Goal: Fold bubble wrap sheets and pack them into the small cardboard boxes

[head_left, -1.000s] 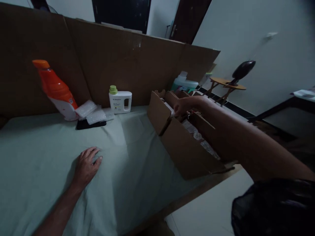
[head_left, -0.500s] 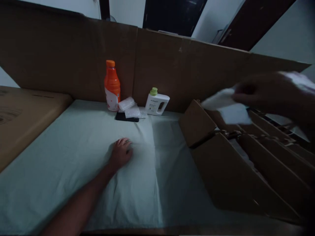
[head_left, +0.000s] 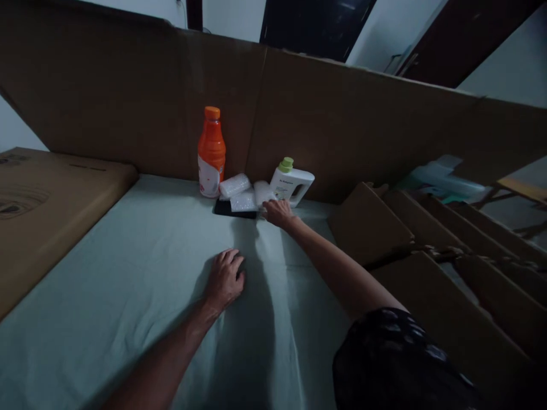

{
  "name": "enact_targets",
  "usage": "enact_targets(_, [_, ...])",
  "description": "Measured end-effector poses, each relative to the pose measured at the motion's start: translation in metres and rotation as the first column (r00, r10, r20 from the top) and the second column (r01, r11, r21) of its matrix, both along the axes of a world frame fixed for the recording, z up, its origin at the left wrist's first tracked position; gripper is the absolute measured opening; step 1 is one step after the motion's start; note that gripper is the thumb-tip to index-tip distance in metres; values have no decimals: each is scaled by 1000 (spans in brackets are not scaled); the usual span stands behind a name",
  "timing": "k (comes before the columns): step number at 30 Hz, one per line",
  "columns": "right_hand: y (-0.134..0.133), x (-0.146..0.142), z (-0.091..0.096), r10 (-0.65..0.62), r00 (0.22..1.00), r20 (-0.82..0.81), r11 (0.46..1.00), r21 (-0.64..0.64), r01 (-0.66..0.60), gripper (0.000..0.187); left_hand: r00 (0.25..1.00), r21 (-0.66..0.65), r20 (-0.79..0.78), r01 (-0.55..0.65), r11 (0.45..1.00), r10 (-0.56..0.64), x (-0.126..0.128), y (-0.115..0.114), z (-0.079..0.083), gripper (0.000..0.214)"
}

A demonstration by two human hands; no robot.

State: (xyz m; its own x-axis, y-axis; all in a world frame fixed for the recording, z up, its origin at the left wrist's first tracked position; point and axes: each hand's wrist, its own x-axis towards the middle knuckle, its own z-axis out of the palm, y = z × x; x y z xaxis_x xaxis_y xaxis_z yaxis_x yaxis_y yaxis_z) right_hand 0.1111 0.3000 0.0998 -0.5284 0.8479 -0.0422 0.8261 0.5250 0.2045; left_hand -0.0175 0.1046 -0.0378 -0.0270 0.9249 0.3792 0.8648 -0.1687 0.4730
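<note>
My right hand [head_left: 277,213] reaches across the pale green cloth [head_left: 141,250] to the far wall. Its curled fingers rest on a white bubble-wrap packet [head_left: 262,192] beside a white bottle with a green cap [head_left: 293,183]. Two more bubble-wrap packets [head_left: 237,192] lie just to the left on a flat black object [head_left: 231,210]. An orange bottle [head_left: 211,152] stands upright left of them. My left hand [head_left: 225,278] lies flat on the cloth in the middle, fingers spread, holding nothing.
An open cardboard box [head_left: 410,267] with raised flaps fills the right side. A tall cardboard wall [head_left: 342,119] runs along the back. A large flat carton [head_left: 47,193] lies at the left. A pale bottle [head_left: 444,177] shows behind the box.
My right hand lifted a white packet out of the box and carried it left to the pile by the white bottle. The view swung left. My left hand stayed on the cloth.
</note>
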Motion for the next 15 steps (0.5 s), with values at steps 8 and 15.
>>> enact_targets(8, [-71, 40, 57, 79, 996, 29, 991, -109, -75, 32, 1000, 30, -12, 24, 999, -23, -8, -1, -1, 29])
enact_targets(15, [-173, 194, 145, 5, 968, -250, 998, 68, 13, 24, 993, 92, -71, 103, 990, -97, -23, 2, -12, 39])
